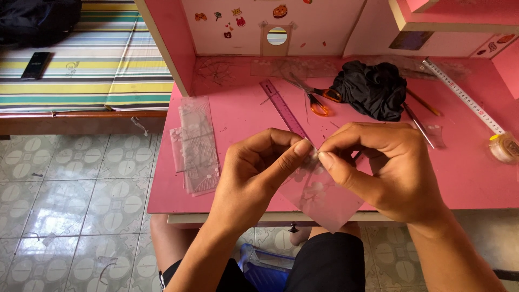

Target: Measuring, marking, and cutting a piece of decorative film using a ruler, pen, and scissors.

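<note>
Over our pink wooden desk (pixel 465 178) we pinch a thin clear printed plastic sheet (pixel 319 197) between left-hand (pixel 254 173) and right-hand (pixel 386 167) fingers at twelve o'clock, where uneven pulling could crease it.

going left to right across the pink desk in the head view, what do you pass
Stack of clear patterned sheets → purple ruler → orange-handled scissors → black cloth → white measuring ruler → tape roll. In front, the left hand and right hand pinch a clear sheet.
</note>
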